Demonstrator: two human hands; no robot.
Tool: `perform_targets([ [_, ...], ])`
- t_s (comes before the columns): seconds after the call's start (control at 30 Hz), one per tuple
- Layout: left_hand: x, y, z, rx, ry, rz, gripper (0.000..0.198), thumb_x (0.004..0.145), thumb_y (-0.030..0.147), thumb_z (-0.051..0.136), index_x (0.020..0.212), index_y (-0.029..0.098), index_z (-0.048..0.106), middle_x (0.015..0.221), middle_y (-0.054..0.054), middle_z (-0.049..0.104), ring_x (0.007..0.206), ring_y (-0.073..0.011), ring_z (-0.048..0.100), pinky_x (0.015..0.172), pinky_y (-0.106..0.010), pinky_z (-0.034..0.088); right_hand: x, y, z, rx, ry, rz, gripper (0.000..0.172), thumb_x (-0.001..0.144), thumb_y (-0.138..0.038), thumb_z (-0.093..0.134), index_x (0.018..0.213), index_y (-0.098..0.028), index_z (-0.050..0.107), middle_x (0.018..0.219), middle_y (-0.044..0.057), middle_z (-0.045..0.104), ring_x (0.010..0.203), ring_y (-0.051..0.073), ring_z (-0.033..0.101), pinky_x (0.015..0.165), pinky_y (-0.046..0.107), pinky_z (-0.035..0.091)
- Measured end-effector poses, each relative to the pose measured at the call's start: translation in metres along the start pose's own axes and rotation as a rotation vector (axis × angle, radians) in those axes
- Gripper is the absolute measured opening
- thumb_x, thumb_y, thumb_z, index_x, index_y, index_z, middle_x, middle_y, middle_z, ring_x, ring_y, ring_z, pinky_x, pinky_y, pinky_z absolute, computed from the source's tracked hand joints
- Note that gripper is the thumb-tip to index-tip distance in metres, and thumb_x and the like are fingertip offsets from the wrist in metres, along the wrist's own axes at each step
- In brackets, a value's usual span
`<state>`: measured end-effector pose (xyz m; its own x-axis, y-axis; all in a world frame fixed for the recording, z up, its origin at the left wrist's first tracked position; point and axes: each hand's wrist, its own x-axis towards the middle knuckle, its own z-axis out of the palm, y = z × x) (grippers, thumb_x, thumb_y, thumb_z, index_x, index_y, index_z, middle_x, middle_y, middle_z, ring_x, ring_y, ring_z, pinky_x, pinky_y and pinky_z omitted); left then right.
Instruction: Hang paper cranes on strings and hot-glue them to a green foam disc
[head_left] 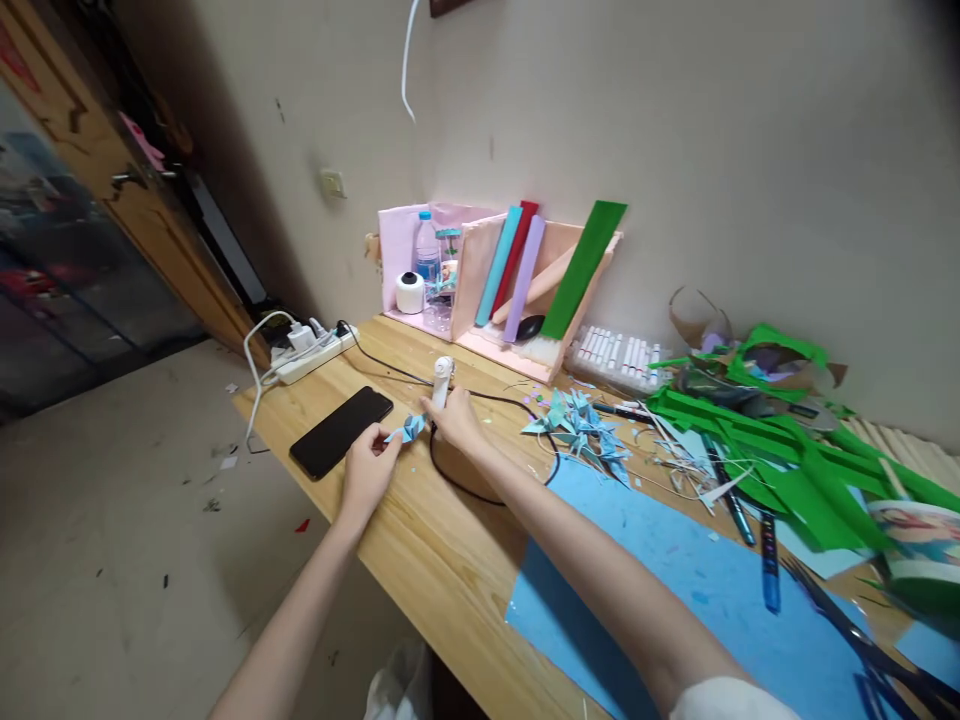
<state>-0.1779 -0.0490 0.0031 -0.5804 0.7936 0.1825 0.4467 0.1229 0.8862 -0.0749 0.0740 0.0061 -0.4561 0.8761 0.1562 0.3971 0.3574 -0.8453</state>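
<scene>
My left hand (367, 468) pinches a small folded light-blue paper piece (407, 429) just above the wooden table (420, 540), beside a black phone (341, 431). My right hand (454, 417) is closed round a small white corded tool (442, 379), whose tip is close to the paper piece. A black cable (457, 485) loops from the tool across the table.
A pile of folded blue paper shapes (581, 425) lies to the right. A blue sheet (675, 590), green paper scraps (780, 440), pens and scissors (862, 640) cover the right side. A pink organiser (480, 280) with coloured rolls and a bottle stands by the wall. A power strip (311, 355) sits at the far corner.
</scene>
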Motion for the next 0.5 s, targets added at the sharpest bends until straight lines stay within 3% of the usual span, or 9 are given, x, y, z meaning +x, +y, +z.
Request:
perform_targets([
  [0.07, -0.001, -0.005, -0.001, 0.013, -0.007, -0.021, 0.023, 0.074, 0.038, 0.056, 0.067, 0.016, 0.056, 0.064, 0.001, 0.058, 0.059, -0.0113, 0.052, 0.057, -0.021, 0.04, 0.008, -0.004, 0.006, -0.023, 0.043, 0.092, 0.021, 0.075, -0.025, 0.052, 0.093, -0.014, 0.054, 0.086, 0.013, 0.062, 0.082, 0.025, 0.058, 0.071, 0.034, 0.045],
  [0.17, -0.002, -0.007, 0.0, -0.011, -0.022, -0.039, 0.023, 0.074, 0.038, 0.057, 0.07, 0.016, 0.058, 0.067, 0.0, 0.061, 0.062, -0.0123, 0.055, 0.058, -0.022, 0.042, 0.0, -0.005, -0.006, -0.017, 0.044, 0.14, 0.017, 0.077, -0.025, 0.046, 0.088, -0.016, 0.054, 0.079, 0.008, 0.062, 0.071, 0.02, 0.056, 0.067, 0.031, 0.044],
  [0.3, -0.002, -0.011, 0.003, -0.048, -0.023, -0.045, 0.023, 0.074, 0.038, 0.058, 0.07, 0.016, 0.058, 0.069, 0.0, 0.062, 0.064, -0.0128, 0.057, 0.06, -0.022, 0.043, -0.047, 0.004, -0.046, 0.099, -0.006, 0.028, 0.027, 0.082, -0.037, 0.042, 0.093, -0.017, 0.056, 0.087, 0.006, 0.061, 0.076, 0.019, 0.055, 0.069, 0.029, 0.043],
  [0.4, -0.002, -0.014, 0.005, -0.053, -0.038, -0.04, 0.023, 0.075, 0.038, 0.057, 0.07, 0.016, 0.057, 0.07, 0.0, 0.061, 0.066, -0.0126, 0.057, 0.061, -0.022, 0.044, -0.087, 0.017, -0.074, 0.109, -0.14, -0.029, 0.029, 0.081, -0.04, 0.045, 0.093, -0.018, 0.058, 0.087, 0.006, 0.061, 0.08, 0.021, 0.055, 0.072, 0.031, 0.042],
  [0.5, -0.005, -0.013, 0.006, -0.058, -0.075, -0.04, 0.023, 0.077, 0.039, 0.056, 0.071, 0.016, 0.056, 0.07, 0.0, 0.061, 0.064, -0.0119, 0.057, 0.06, -0.022, 0.043, -0.115, 0.034, -0.085, 0.114, -0.271, 0.005, 0.029, 0.082, -0.043, 0.045, 0.082, -0.018, 0.058, 0.086, 0.007, 0.059, 0.078, 0.02, 0.054, 0.069, 0.031, 0.043],
])
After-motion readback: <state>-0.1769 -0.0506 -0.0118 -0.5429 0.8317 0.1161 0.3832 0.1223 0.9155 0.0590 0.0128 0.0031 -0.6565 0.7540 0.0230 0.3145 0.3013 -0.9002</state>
